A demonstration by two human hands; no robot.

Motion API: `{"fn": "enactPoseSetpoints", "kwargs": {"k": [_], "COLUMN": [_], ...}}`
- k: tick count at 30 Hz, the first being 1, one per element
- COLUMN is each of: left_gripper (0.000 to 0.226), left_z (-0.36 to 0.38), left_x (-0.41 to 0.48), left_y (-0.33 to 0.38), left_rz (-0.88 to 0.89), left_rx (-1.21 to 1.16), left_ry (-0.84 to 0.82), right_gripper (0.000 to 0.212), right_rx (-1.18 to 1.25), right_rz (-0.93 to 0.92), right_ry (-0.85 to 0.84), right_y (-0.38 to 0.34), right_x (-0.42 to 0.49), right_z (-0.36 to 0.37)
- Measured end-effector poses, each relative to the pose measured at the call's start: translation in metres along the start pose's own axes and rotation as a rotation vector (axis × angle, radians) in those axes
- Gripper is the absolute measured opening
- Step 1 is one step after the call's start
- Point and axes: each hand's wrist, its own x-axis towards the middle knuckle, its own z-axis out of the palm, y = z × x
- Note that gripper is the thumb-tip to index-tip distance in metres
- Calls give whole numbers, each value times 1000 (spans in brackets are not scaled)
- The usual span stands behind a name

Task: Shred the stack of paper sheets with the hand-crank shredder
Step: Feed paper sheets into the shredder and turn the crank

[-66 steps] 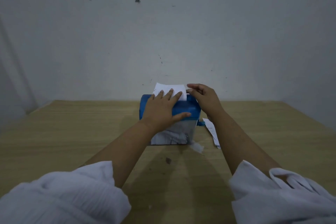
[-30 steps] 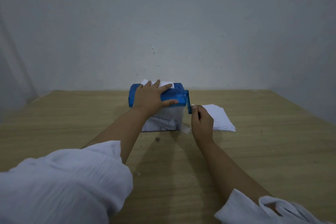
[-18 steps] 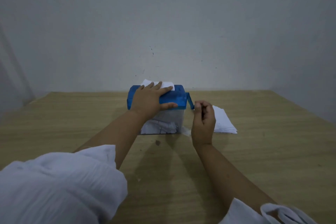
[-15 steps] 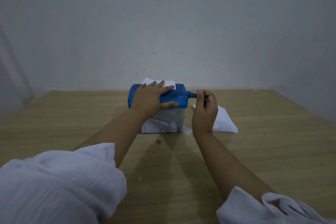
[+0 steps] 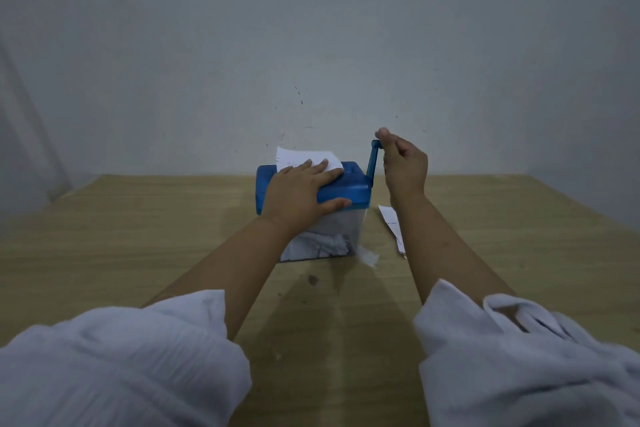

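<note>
Mid-crank. Pinching the knob of the crank (image 5: 373,163) w/ right hand (image 5: 403,166), thumb and fingertips curled round it. Swung up fast: 1 s ago down low beside the bin, 0.5 s ago level w/ the blue top, now upright at the top of the turn, approx half a rev. Pressing down on the blue top of the shredder (image 5: 349,189) w/ left hand (image 5: 301,191), fingers straight and spread, thumb laid along the near edge, fingertips touching the sheet (image 5: 294,156) standing in the slot. Same brace as before, no shift. Sitting mid-table (image 5: 138,218), well back from the near edge. Hard to say whether the sheet has gone down any; prob. a little, but head moved btw frames, so not sure. Already holding white shreds in the clear bin (image 5: 329,239), so likely not the first sheet. Left lying just right of the shredder: the stack (image 5: 391,222), mostly hidden behind the right forearm (image 5: 450,246), so more to do. For the task: feed engaged, more turns needed to pull this sheet through, then the next from the stack. Also lying at the bin's near-right corner: one stray scrap (image 5: 369,256).
</note>
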Motion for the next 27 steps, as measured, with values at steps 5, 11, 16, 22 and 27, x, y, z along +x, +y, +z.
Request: {"fn": "enactPoseSetpoints", "kwargs": {"k": [5, 11, 16, 22, 27], "left_gripper": [61, 61, 63, 79, 76], "left_z": [0, 0, 2, 4, 8], "left_x": [1, 1, 3, 0, 2], "left_y": [0, -4, -8, -8, -6], "left_rz": [15, 38, 67, 71, 20], "left_rx": [-15, -30, -33, 46, 85], "left_ry": [-11, -2, 26, 37, 57], "right_gripper": [33, 31, 38, 20, 32], "right_rx": [-111, -275, -438, -399, -389], "right_rz": [151, 342, 434, 476, 286], "right_ry": [-49, -131, -142, -123, -20], "right_y": [-4, 0, 27, 75, 81], "right_x": [18, 32, 32, -1, -30], "right_z": [6, 14, 15, 7, 1]}}
